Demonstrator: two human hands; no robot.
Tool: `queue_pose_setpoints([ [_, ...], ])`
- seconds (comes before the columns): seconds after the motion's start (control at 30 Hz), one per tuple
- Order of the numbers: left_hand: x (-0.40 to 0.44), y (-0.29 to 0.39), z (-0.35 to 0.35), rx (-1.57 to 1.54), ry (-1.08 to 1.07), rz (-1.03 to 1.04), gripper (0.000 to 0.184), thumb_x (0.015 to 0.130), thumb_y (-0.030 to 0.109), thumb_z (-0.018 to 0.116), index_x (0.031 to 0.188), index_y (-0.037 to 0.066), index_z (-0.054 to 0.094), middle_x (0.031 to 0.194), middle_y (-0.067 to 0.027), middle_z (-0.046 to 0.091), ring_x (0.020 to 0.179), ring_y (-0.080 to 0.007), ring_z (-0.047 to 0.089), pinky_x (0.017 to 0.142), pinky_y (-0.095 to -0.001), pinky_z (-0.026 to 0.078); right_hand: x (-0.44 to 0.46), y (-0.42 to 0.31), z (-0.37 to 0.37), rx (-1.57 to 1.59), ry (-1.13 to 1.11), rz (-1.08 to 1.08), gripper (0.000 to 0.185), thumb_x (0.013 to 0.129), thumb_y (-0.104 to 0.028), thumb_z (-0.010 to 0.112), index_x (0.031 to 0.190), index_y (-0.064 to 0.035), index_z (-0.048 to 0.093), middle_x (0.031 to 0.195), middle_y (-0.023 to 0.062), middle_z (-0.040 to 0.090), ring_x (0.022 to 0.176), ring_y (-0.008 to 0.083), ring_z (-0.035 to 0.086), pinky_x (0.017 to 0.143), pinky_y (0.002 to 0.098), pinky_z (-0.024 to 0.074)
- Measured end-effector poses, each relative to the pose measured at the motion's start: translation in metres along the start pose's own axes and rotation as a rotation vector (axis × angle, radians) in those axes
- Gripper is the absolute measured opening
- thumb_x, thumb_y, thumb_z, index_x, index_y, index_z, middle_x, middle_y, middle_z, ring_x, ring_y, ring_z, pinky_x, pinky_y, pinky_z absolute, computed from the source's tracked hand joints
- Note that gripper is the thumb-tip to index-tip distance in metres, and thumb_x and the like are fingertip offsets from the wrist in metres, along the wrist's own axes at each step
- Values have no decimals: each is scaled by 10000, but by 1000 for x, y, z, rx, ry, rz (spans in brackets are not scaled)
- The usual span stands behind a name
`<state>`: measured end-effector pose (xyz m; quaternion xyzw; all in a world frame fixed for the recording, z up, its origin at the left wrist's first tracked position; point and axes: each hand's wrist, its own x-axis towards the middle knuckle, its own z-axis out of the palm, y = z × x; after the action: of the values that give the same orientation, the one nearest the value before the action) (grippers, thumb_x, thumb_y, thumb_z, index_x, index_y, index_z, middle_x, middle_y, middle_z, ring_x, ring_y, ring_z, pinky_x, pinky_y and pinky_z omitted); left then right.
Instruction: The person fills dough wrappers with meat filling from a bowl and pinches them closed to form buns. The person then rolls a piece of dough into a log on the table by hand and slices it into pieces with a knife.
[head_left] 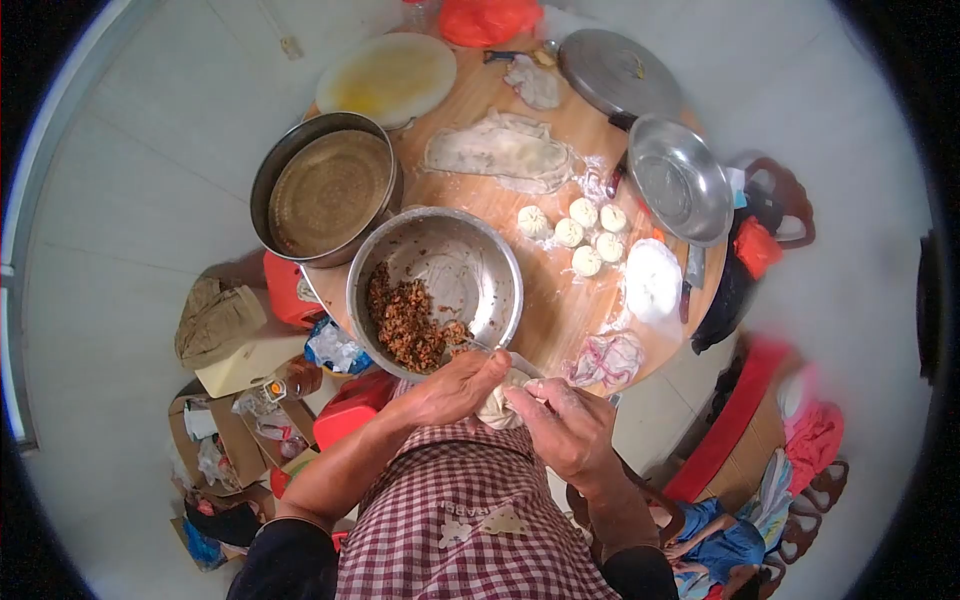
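A pale, partly gathered dough bun [499, 408] sits between my two hands at the table's near edge. My left hand [455, 388] is closed around its left side, the thumb lying along the top. My right hand [568, 424] pinches the dough's edge from the right with bent fingers. Just beyond them stands a large metal bowl [490, 270] with chopped brown filling [405, 315] heaped at its left. A metal utensil [474, 343] rests in the filling, its far end running toward my hands. Several pleated buns [569, 232] lie on the floured table. The bun's underside is hidden.
On the round wooden table [480, 200] are a steamer pot [260, 195], a cloth [500, 150], an empty metal basin [715, 190], a flour pile [653, 282] and a knife [694, 268]. Behind are a round board [390, 75] and a lid [620, 72].
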<state>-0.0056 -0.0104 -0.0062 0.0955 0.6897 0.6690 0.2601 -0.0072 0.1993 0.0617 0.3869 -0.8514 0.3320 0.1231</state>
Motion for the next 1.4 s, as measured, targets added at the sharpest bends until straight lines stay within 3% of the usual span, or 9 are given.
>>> queue_pose_setpoints([
  [0.07, 0, 5, -3, -40, -124, -242, 673, 1093, 526, 273, 1210, -42, 615, 1109, -112, 645, 1038, -198, 570, 957, -362, 462, -1, 0, 0, -9, 12, 3, 275, 778, -20, 691, 1052, -8, 713, 894, 75, 624, 754, 214, 702, 640, 318, 588],
  [0.17, 4, 6, -1, 10, -125, -266, 688, 1091, 534, 266, 1193, -43, 627, 1116, -121, 652, 1055, -211, 577, 984, -365, 452, -1, -1, -2, -11, -3, 18, 237, 781, -33, 701, 1016, -12, 709, 903, 73, 622, 759, 218, 705, 644, 323, 590],
  [0.2, 4, 6, 1, 10, -126, -266, 688, 1091, 534, 266, 1193, -43, 627, 1116, -121, 652, 1055, -211, 577, 984, -365, 452, -1, -1, -2, -12, -3, 19, 237, 781, -33, 701, 1016, -12, 709, 903, 73, 622, 759, 218, 705, 644, 323, 590],
  [0.27, 4, 10, 7, -47, -19, -85, 738, 1058, 621, 270, 1019, -25, 625, 756, -59, 527, 681, -153, 563, 616, -294, 503, -3, -1, -2, -41, -8, 36, 208, 781, -47, 721, 986, -19, 701, 904, 77, 621, 760, 223, 709, 650, 325, 593],
  [0.4, -1, 18, 7, -583, -180, -173, 724, 1041, 625, 323, 1206, -20, 607, 887, -72, 608, 722, -151, 608, 640, -271, 527, -5, 0, -2, -68, 13, 57, 210, 777, -50, 736, 981, -22, 695, 914, 82, 617, 763, 227, 710, 654, 328, 597],
  [0.47, -3, 12, 7, -701, -250, -1, 702, 1035, 609, 358, 1284, -14, 565, 1009, -80, 640, 747, -138, 618, 629, -253, 516, -6, 2, -4, -85, 22, 65, 212, 781, -56, 747, 984, -26, 693, 927, 83, 616, 769, 229, 711, 653, 329, 600],
  [0.67, -3, 12, 17, -453, -43, 45, 625, 1072, 545, 343, 1262, -2, 580, 1030, -77, 637, 810, -92, 618, 650, -238, 517, -3, 0, -7, -85, -10, 23, 192, 800, -36, 731, 988, -23, 693, 938, 85, 627, 781, 233, 712, 657, 328, 604],
  [1.07, -7, 32, 3, -159, -132, -144, 634, 1091, 532, 285, 1160, -8, 611, 973, -74, 629, 898, -137, 575, 789, -309, 513, -10, -1, 0, -50, 38, -6, 213, 804, -38, 706, 1014, -4, 703, 921, 94, 651, 783, 233, 716, 655, 331, 602],
  [1.4, -8, -2, 3, -382, -173, -97, 587, 1089, 503, 348, 1306, -16, 514, 1162, -70, 579, 1067, -134, 523, 910, -315, 469, -7, -1, -4, -97, 23, 73, 163, 788, -14, 727, 948, -14, 693, 915, 94, 632, 763, 241, 715, 635, 330, 598],
])
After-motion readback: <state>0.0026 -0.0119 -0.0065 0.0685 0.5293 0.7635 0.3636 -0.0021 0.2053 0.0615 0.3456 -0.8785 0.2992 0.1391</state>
